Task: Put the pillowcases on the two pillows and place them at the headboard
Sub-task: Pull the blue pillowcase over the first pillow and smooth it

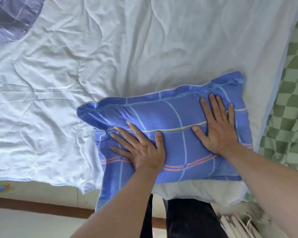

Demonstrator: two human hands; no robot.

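A pillow in a blue checked pillowcase [172, 121] lies on the white quilt near the bed's near edge. White pillow filling [196, 188] sticks out of the case's near side. My left hand [141, 148] presses flat on the left part of the pillow, fingers spread. My right hand [217, 124] presses flat on its right part, fingers straight. A second piece of blue checked fabric [9, 16] shows at the far left corner; whether it is a pillow cannot be told.
The white quilt [110, 57] covers most of the bed. A green checked sheet [291, 100] runs along the right side. Below lie the bed's edge, a wooden floor strip [41, 208] and my dark trousers [184, 219].
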